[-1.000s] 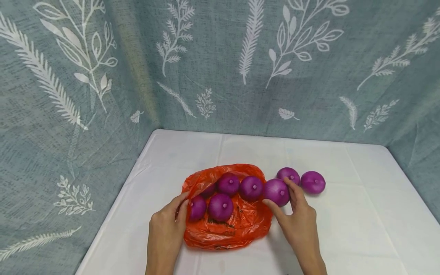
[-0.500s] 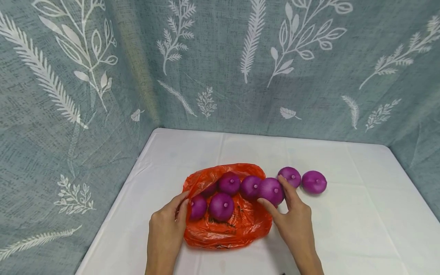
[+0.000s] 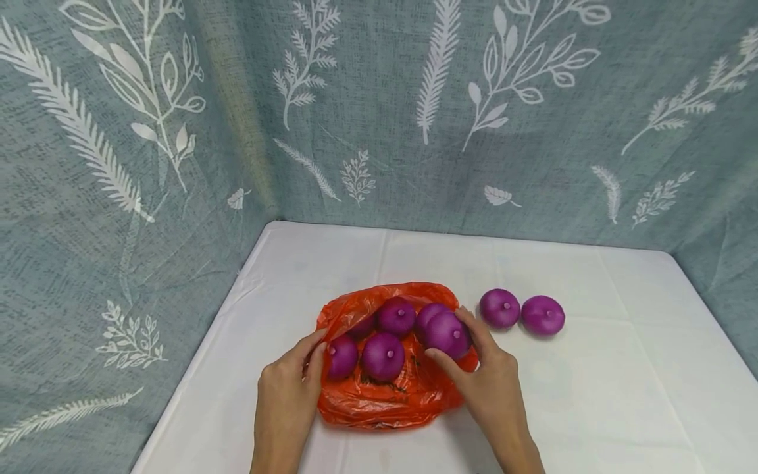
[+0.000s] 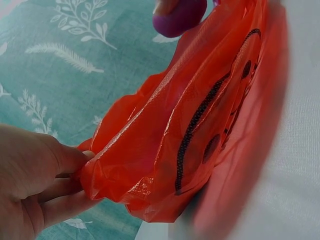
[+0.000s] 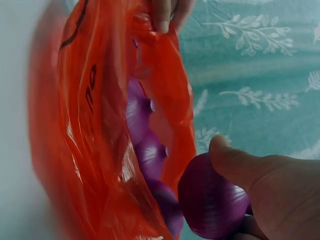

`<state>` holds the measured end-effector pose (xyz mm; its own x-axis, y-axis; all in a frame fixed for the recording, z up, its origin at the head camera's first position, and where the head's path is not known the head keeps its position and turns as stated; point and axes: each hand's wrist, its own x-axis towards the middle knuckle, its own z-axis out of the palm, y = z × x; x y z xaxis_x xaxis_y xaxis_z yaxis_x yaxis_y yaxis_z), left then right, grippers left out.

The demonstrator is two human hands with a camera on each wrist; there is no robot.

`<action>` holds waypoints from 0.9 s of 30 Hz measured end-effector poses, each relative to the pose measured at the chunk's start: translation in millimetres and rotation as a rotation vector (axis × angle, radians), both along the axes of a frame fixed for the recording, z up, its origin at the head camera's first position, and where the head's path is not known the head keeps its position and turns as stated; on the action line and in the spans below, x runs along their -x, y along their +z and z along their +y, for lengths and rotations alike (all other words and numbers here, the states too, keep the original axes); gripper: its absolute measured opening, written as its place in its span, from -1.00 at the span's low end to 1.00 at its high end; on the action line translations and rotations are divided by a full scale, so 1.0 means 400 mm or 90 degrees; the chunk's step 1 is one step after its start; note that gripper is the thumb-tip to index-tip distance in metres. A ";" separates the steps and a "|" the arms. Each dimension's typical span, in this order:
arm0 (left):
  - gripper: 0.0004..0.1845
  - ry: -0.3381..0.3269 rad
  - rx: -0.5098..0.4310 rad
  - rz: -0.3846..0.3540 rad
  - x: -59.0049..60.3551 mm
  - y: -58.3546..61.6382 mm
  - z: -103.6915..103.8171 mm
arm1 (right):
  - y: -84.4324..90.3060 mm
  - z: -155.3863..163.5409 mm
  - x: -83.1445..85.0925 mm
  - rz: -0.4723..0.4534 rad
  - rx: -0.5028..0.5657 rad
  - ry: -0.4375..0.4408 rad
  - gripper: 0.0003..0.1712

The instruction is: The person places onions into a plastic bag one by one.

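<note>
A red plastic bag (image 3: pixel 379 408) lies on its base with its mouth spread, and several purple onions (image 3: pixel 383 357) sit inside. My left hand (image 3: pixel 290 388) pinches the bag's left rim between thumb and fingers; the left wrist view shows the thumb (image 4: pixel 75 159) on the plastic. In my right hand (image 3: pixel 488 378) another purple onion (image 3: pixel 448 334) is gripped, over the right side of the bag's mouth. The right wrist view shows this held onion (image 5: pixel 210 200) beside the bag's opening, partly covered by the thumb. Some onions at the bag's left are partly hidden by its rim.
Two more purple onions, a nearer-left one (image 3: pixel 500 309) and a right one (image 3: pixel 543 316), rest side by side on the white table (image 3: pixel 592 395), right of the bag. A blue-green leaf-patterned curtain (image 3: pixel 379 118) stands behind the table and along its sides.
My right hand has moved left with its onion, from the bag's right edge to over its mouth. The left hand keeps its hold on the rim, nearly still.
</note>
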<state>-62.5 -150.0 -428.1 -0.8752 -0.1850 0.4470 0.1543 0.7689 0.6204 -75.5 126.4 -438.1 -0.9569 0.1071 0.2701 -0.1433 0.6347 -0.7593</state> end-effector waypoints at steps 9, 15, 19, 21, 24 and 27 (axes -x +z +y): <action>-0.72 -0.002 -0.002 0.005 0.003 -0.005 0.002 | -0.006 -0.024 -0.001 -0.020 -0.002 0.013 -0.07; -0.71 0.003 -0.003 -0.005 0.001 -0.003 0.002 | -0.011 -0.035 -0.001 -0.022 -0.007 0.028 -0.07; -0.72 0.005 -0.001 -0.004 0.000 -0.004 0.003 | -0.014 -0.041 -0.001 -0.040 -0.017 0.032 -0.06; -0.72 0.004 -0.003 -0.003 0.000 -0.004 0.003 | -0.017 -0.043 -0.002 -0.049 -0.025 0.027 -0.06; -0.72 0.004 -0.005 -0.006 -0.001 -0.003 0.004 | -0.024 -0.047 -0.005 -0.048 -0.035 0.027 -0.07; -0.71 0.005 -0.006 -0.013 -0.002 -0.002 0.003 | -0.032 -0.054 -0.008 -0.044 -0.044 0.034 -0.08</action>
